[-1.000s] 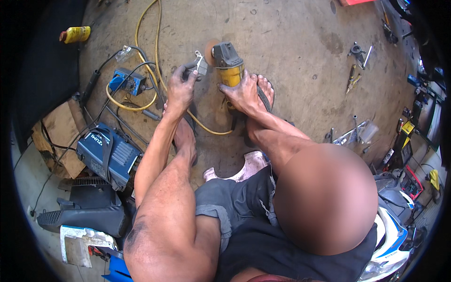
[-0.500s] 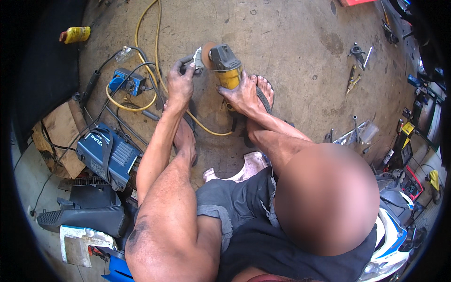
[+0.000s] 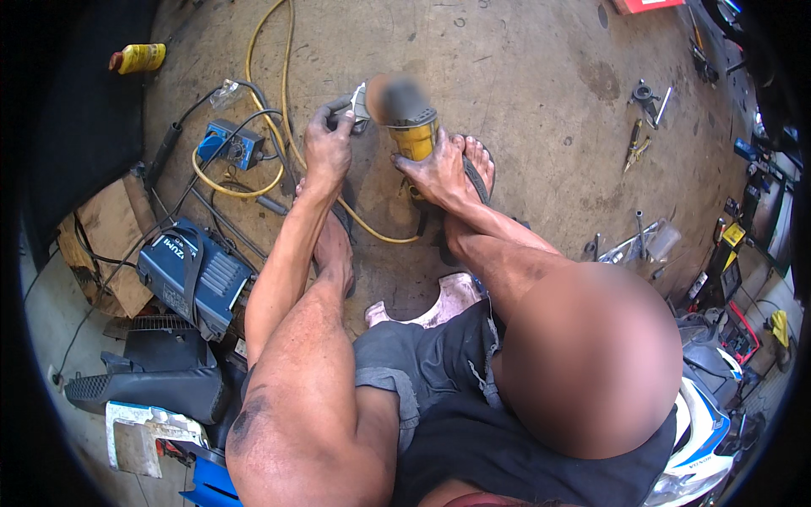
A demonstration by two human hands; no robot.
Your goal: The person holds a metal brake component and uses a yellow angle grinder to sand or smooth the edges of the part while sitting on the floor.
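A yellow angle grinder stands out from my right hand, whose fingers are wrapped round its body. Its dark head and brown disc are blurred, so I cannot tell whether the disc spins. My left hand pinches a small grey metal piece with a pale edge. That piece sits right beside the disc's left side; whether the two touch is not clear. Both hands are dark with grime. From the grinder's lower end a yellow cord runs left along the floor.
Left of my arm lie a blue control box, a blue machine with a strap, a wooden block and a yellow bottle. Pliers and several tools lie right. A pinkish curved part rests between my legs.
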